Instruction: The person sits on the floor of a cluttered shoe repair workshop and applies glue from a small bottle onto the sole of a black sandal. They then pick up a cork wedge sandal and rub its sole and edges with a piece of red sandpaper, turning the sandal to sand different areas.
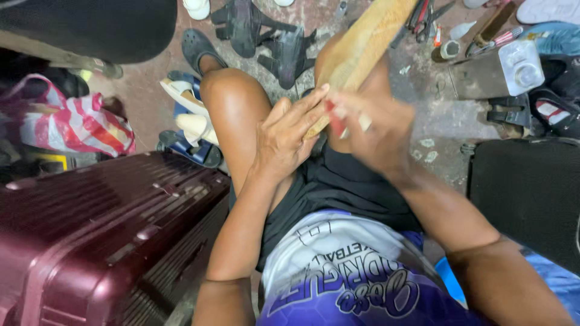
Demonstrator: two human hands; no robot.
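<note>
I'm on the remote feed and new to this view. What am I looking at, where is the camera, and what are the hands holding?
There is no machine: a person works with bare hands, and the one camera sits on their head, looking down over their knees to the floor. The left hand steadies a wooden board resting on the right knee. The right hand is blurred; it seems to pinch a small red and white thing that I cannot identify. A maroon suitcase stands at the left. Sandals, tools and a metal block lie on the floor.
</note>
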